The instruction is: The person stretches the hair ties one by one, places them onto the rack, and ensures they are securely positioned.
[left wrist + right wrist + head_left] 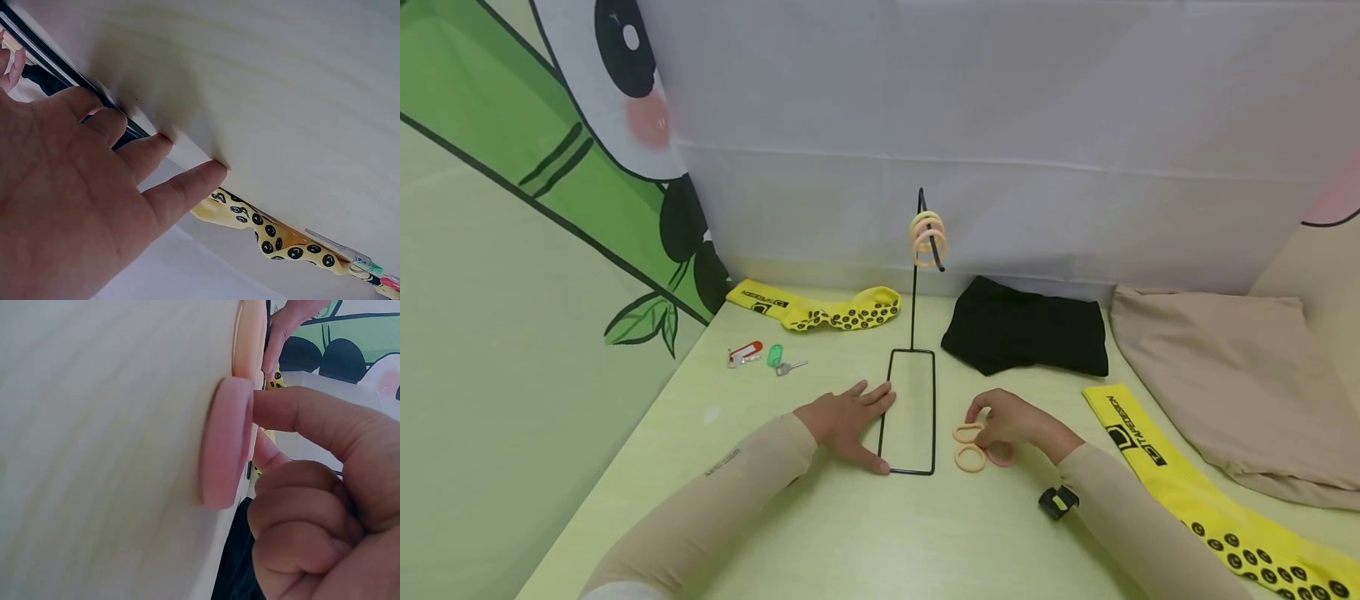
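Note:
My left hand (850,421) lies with its fingers spread across the left side of a black wire stand's rectangular base (934,417); the left wrist view shows the fingers (181,197) extended. Several yellow and peach rings (929,237) hang on the stand's upper arm. To the right of the base, my right hand (1011,417) pinches an orange ring (958,434), which looks tilted. Another orange ring (970,471) lies just in front of it. A pink ring (225,444) rests on the table beneath that hand, partly hidden by it in the head view.
Behind the base lie a yellow patterned sock (850,310) and a folded black cloth (1026,329). Keys with a red tag (747,351) and a green tag (775,356) are at the left. A second yellow sock (1157,458) and a beige cloth (1232,375) lie at the right.

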Available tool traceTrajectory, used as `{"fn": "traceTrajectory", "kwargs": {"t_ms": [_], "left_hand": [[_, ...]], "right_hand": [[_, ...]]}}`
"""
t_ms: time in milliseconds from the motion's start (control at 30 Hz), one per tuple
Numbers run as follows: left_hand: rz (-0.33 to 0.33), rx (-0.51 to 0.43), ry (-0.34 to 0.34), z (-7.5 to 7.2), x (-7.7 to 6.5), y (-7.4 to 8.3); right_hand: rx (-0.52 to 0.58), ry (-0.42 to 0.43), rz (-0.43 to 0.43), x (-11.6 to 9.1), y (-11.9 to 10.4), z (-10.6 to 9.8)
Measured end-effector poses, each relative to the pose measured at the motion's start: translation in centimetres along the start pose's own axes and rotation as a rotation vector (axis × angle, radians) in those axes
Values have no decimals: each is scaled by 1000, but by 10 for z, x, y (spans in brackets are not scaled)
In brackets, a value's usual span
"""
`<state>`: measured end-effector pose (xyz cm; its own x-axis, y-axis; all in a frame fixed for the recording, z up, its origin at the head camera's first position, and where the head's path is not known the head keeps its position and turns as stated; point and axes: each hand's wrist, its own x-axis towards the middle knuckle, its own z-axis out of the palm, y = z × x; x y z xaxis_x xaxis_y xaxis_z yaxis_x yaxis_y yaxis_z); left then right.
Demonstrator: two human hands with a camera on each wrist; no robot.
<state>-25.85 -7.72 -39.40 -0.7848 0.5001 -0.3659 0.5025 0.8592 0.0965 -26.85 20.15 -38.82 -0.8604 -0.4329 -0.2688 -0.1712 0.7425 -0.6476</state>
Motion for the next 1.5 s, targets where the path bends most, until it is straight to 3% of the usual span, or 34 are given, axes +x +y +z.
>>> {"fn": "traceTrajectory", "kwargs": {"t_ms": [167, 400, 733, 1033, 1233, 1500], "left_hand": [[5, -4, -8, 0, 0, 1], [3, 2, -9, -1, 0, 1], [-8, -1, -11, 0, 2, 0], [-4, -6, -6, 0, 2, -1], [-9, 1, -9, 0, 2, 0], [-13, 0, -18, 0, 3, 0]], "right_hand": [[-5, 41, -14, 1, 1, 0], [3, 157, -111, -2, -2, -2], [82, 271, -110, -19, -33, -6], [109, 355, -178, -42, -65, -10], [14, 528, -378, -59, -85, -14], [-170, 928, -818, -68, -110, -28]]}}
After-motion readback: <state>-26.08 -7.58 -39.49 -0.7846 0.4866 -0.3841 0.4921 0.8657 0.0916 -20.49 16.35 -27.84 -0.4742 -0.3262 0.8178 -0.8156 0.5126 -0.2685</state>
